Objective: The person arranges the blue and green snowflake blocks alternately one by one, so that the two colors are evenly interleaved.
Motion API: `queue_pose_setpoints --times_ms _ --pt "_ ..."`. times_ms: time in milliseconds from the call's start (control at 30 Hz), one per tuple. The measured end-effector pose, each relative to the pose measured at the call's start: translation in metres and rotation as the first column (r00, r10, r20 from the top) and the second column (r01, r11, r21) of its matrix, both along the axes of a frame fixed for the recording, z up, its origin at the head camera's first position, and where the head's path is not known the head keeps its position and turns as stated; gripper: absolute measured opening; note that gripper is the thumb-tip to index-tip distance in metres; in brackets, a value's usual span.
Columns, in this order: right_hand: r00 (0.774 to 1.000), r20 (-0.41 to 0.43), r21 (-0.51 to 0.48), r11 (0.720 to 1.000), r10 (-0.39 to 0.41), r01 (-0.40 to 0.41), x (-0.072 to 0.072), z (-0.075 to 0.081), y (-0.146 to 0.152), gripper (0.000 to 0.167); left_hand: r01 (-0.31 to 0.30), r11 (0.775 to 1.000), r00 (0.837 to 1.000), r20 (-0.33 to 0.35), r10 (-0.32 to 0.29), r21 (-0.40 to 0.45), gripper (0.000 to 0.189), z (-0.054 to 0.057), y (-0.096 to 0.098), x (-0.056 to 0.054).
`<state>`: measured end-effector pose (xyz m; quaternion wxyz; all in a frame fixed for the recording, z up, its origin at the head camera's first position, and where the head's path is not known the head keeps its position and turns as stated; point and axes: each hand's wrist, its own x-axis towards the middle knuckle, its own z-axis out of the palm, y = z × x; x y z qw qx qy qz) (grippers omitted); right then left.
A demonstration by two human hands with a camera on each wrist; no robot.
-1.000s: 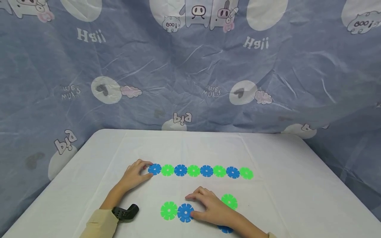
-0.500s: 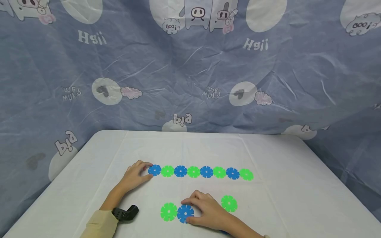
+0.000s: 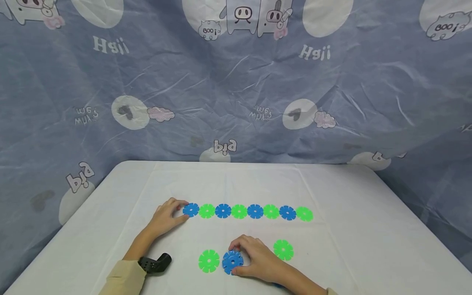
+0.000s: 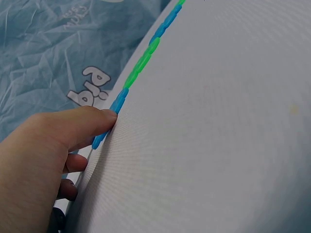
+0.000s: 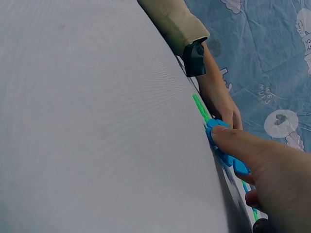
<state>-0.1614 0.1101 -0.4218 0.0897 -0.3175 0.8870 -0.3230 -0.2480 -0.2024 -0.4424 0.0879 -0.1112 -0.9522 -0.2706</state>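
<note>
My right hand [image 3: 259,261] pinches a blue snowflake building disc [image 3: 233,262] by its edges, between thumb and fingertips. In the right wrist view this blue disc [image 5: 218,143] is tilted a little off the cloth under the thumb. At the left end of a row of alternating blue and green discs, my left hand [image 3: 165,219] pinches the first blue disc [image 3: 191,210], thumb at its near edge and finger at its far edge. The neighbouring green disc [image 3: 207,211] touches it. A loose green disc [image 3: 209,261] lies just left of the right hand's disc.
Another loose green disc [image 3: 283,250] lies beyond my right wrist. A sliver of a blue disc [image 3: 278,285] shows under the right forearm. The white cloth-covered table [image 3: 350,229] ends at a printed blue-grey curtain [image 3: 206,82]. A black band [image 3: 156,263] sits on the left wrist.
My right hand reached left over the blue disc, took hold of it, and shifted it slightly right, away from the loose green disc. The left hand stays in place.
</note>
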Motion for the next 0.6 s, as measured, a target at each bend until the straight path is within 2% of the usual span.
queue_pose_setpoints --times_ms 100,200,333,433,600 --pt "0.999 0.039 -0.038 0.999 0.008 -0.007 0.0 0.002 0.001 0.04 0.002 1.0 1.0 0.001 -0.002 0.001 0.041 0.001 0.0 0.001" --pt "0.996 0.073 -0.088 0.995 0.049 -0.042 0.001 0.003 0.003 0.039 0.005 1.0 1.0 0.004 -0.005 0.01 0.04 0.001 0.0 0.001" --pt "0.979 0.165 -0.188 0.979 0.116 -0.084 -0.001 0.008 0.008 0.038 0.007 1.0 1.0 0.001 -0.007 0.007 0.04 0.001 0.0 0.0" --pt "0.967 0.225 -0.246 0.967 0.121 -0.063 -0.005 0.013 0.016 0.038 0.007 1.0 1.0 -0.006 -0.007 0.006 0.04 0.001 0.0 -0.001" --pt "0.97 0.232 -0.269 0.963 0.069 -0.004 -0.021 0.019 0.037 0.041 0.007 1.0 1.0 0.001 -0.007 0.011 0.04 0.0 -0.001 0.0"
